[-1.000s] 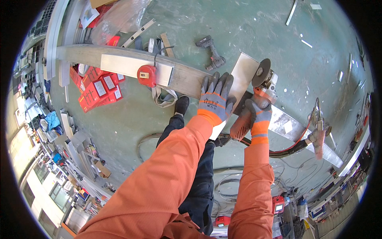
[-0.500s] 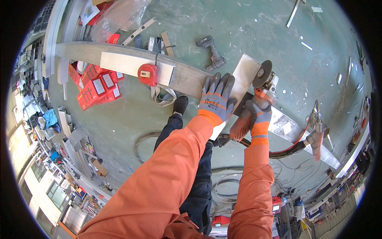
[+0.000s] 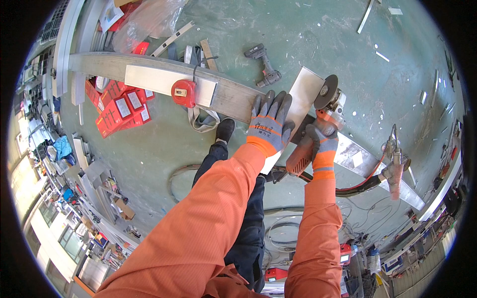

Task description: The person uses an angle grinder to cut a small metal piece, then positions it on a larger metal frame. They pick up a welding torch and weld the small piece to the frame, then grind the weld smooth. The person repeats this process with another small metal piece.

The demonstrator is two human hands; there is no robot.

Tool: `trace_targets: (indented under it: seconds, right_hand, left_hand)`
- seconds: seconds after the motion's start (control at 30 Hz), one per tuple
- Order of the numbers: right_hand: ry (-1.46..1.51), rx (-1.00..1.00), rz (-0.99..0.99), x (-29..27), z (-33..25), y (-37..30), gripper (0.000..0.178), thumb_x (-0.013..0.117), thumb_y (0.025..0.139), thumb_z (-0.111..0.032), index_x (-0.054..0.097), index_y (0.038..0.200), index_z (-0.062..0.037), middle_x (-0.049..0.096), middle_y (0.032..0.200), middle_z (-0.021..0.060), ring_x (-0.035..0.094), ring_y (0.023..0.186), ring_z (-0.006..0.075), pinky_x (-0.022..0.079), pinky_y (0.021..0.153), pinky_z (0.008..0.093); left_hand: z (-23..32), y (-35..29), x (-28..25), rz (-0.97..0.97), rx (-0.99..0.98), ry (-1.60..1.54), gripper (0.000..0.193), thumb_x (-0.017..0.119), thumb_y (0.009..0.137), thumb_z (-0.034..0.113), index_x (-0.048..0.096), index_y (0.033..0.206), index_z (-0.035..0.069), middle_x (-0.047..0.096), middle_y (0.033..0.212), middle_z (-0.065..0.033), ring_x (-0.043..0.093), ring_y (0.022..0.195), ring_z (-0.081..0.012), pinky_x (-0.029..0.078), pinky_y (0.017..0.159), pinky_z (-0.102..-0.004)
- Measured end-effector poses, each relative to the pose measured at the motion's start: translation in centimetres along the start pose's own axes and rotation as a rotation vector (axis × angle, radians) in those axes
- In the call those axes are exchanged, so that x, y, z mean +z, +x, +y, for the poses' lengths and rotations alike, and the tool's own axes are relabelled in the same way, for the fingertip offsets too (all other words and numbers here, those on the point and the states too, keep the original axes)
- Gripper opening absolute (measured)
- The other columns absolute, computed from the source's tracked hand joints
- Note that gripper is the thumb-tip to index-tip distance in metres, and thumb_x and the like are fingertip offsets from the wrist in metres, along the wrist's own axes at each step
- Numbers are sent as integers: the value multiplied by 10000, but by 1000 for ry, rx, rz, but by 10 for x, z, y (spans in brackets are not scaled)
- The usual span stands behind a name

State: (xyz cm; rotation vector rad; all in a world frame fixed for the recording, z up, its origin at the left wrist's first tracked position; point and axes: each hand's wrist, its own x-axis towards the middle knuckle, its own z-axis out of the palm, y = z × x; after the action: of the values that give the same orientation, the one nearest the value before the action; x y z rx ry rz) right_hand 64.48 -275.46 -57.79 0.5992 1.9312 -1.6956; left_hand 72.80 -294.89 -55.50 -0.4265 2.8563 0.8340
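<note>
White on its upper face, a flat strip [image 3: 304, 92] lies across a long grey beam [image 3: 231, 97], its long axis running from near left to far right, just right of the person's left hand [image 3: 269, 121]. That hand is the nearer to the strip: gloved, unclenched, fingers straight and pointing to the far side, it lies over the beam with the thumb toward the strip. The right hand [image 3: 323, 144] is wrapped around the body of an orange grinder [image 3: 299, 160], held to the right of the strip and roughly in line with it. The dark disc [image 3: 326, 92] stands beside the strip's right edge at its far end; whether they touch cannot be told. The left forearm [image 3: 198, 213] slants in from the near left, while the right forearm [image 3: 319, 218] comes almost straight from the near side. Left along the beam, a red tape measure [image 3: 183, 93] sits on another white strip [image 3: 151, 82].
</note>
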Motion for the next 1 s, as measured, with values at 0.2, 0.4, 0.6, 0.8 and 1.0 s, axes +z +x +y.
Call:
trace_targets:
  seconds: [0.2, 0.4, 0.6, 0.8, 1.0]
  right_hand:
    - [-91, -17, -19, -4, 2, 3, 397, 877, 771, 27, 709, 1128, -15, 764, 992, 105, 748, 842, 244, 642, 776, 395]
    - [-60, -7, -1, -5, 11, 7, 393, 873, 774, 21, 714, 1132, -14, 767, 978, 105, 748, 825, 246, 640, 764, 390]
    - [-69, -4, -4, -4, 7, 5, 394, 873, 773, 9, 713, 1132, -15, 761, 970, 100, 745, 813, 251, 638, 754, 392]
    - [-157, 50, 11, -11, 10, 15, 412, 878, 779, -4, 698, 1149, -28, 751, 985, 96, 742, 825, 251, 638, 752, 400]
    - [-3, 44, -54, -7, 4, 2, 537, 926, 755, -92, 665, 1217, -12, 737, 1042, 91, 712, 885, 223, 614, 786, 381]
  left_hand:
    - [-2, 0, 3, 10, 7, -1, 931, 665, 925, 367, 271, 1702, 38, 420, 1677, -220, 283, 1598, -466, 120, 1321, -642]
    - [-1, 1, 1, 6, 9, -14, 913, 654, 942, 377, 277, 1699, 35, 417, 1676, -226, 290, 1590, -473, 121, 1318, -647]
    - [0, 0, 3, 24, -14, -6, 834, 645, 969, 380, 333, 1685, 87, 409, 1690, -183, 333, 1569, -455, 166, 1306, -643]
    - [-1, 2, 1, -74, -26, 26, 879, 646, 956, 369, 297, 1687, 28, 424, 1670, -224, 306, 1582, -470, 133, 1313, -646]
    - [-1, 4, -1, -18, -1, 10, 894, 656, 942, 381, 306, 1684, 27, 441, 1647, -234, 316, 1573, -475, 131, 1314, -645]
